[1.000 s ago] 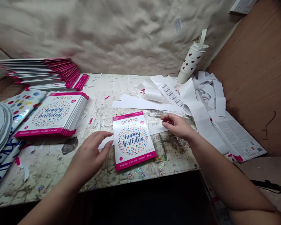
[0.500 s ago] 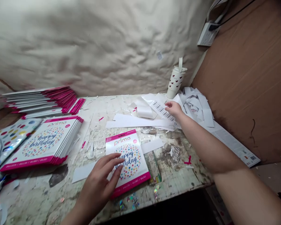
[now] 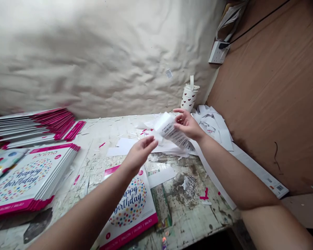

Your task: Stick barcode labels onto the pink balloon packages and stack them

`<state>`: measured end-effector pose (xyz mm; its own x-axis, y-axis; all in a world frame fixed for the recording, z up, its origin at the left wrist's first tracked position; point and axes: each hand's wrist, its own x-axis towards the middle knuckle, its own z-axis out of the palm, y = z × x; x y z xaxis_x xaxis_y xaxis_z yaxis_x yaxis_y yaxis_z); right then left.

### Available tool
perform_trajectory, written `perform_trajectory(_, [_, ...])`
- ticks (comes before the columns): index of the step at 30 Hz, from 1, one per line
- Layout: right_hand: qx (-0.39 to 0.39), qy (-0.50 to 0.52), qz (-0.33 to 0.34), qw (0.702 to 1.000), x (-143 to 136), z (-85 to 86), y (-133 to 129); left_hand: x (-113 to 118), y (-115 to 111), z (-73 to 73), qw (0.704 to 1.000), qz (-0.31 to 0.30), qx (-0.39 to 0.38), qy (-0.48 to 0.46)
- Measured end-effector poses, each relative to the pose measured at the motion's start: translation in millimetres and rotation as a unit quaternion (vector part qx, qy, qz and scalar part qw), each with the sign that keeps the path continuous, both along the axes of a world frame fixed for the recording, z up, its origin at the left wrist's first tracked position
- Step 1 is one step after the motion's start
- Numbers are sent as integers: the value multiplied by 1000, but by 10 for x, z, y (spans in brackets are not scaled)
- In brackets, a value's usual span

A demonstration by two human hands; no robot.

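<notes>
My right hand [image 3: 185,124] grips a white label sheet printed with barcodes [image 3: 174,133], held over the back of the table. To its left my left hand [image 3: 143,151] has thumb and fingers drawn together near a small white piece; whether it holds anything is hidden. Below my left forearm lies a white and pink "happy birthday" packet [image 3: 135,205], partly covered by the arm. White paper strips [image 3: 125,146] lie behind and beside the hands.
Packets [image 3: 28,173] are stacked at the left, with another pile [image 3: 41,125] behind. A cup with hearts [image 3: 189,98] stands by the wall. Paper scraps [image 3: 216,125] heap at the right, near a socket [image 3: 219,52]. Pink bits litter the table [image 3: 91,149].
My left hand has left the packet and moved up and right, towards the label sheet. My right hand has raised the sheet. The view has shifted right and up.
</notes>
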<state>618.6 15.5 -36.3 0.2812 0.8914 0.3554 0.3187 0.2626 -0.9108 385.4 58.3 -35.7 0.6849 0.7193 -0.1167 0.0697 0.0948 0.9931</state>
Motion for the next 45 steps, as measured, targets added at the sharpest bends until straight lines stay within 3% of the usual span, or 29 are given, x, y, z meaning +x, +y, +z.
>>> perform_trajectory(2, [41,-17,60,997,-66,60,-291,353,123,2,992,-55,-96,-59])
perform_trajectory(4, [52,-30,65,996,-100,92,-502,617,169,-14,971,-87,-190,-113])
perform_trajectory(8, [38,-58,35,997,-76,109,-699,819,106,-54,943,-101,-277,-153])
perform_trajectory(16, [28,-230,-27,972,-61,67,-829,748,27,-52,955,-139,-201,-167])
perform_trajectory(20, [66,-301,-42,950,-117,102,-903,719,-27,-54,960,-147,-178,-161])
perform_trajectory(24, [136,-400,-127,897,-156,29,-981,719,-104,-34,959,-124,-180,-178])
perform_trajectory(27, [140,-467,-189,853,-180,-73,-1040,740,-166,-22,957,-98,-202,-185])
perform_trajectory(29, [143,-483,-212,838,-245,-111,-1082,784,-184,-29,957,-87,-211,-179])
perform_trajectory(32, [167,-449,-209,852,-468,-101,-1164,901,-83,-40,968,-52,-204,-139])
perform_trajectory(35, [139,-324,-154,923,-739,-91,-1242,911,221,13,977,2,-192,-97])
perform_trajectory(37, [85,-223,-128,963,-850,-138,-1253,703,465,95,993,45,-103,-26])
perform_trajectory(39, [17,-177,-98,979,-888,-241,-1211,263,643,180,985,92,103,108])
perform_trajectory(40, [-20,-184,-71,980,-891,-309,-1170,-31,685,206,952,93,233,178])
perform_trajectory(41, [-57,-207,-36,976,-890,-380,-1119,-355,689,212,901,59,334,273])
perform_trajectory(42, [-90,-239,-2,967,-889,-451,-1060,-693,657,193,845,10,388,367])
perform_trajectory(43, [-116,-273,31,955,-892,-518,-997,-1023,596,150,807,-53,390,441])
perform_trajectory(45, [-150,-321,73,932,-908,-624,-875,-1594,420,3,777,-117,377,490])
